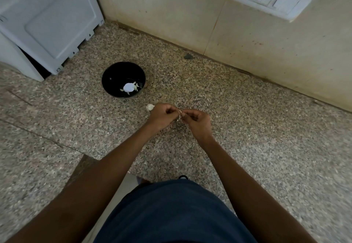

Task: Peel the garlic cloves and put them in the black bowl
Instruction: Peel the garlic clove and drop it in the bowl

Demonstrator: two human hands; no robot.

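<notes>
Our left hand (162,116) and right hand (196,121) pinch a garlic clove (179,113) mid-tabletop (247,128); papery skin could tear, dropping it short of the black bowl (114,73).

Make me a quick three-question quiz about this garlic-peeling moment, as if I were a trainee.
1. True or false: the black bowl already holds some peeled garlic.
2. What do the two hands, left hand and right hand, pinch between them? A) a garlic clove B) a knife C) a spoon
3. On which side of the left hand does the garlic bulb on the counter lie: the bowl side or the right hand's side?

Key: 1 true; 2 A; 3 the bowl side.
</notes>
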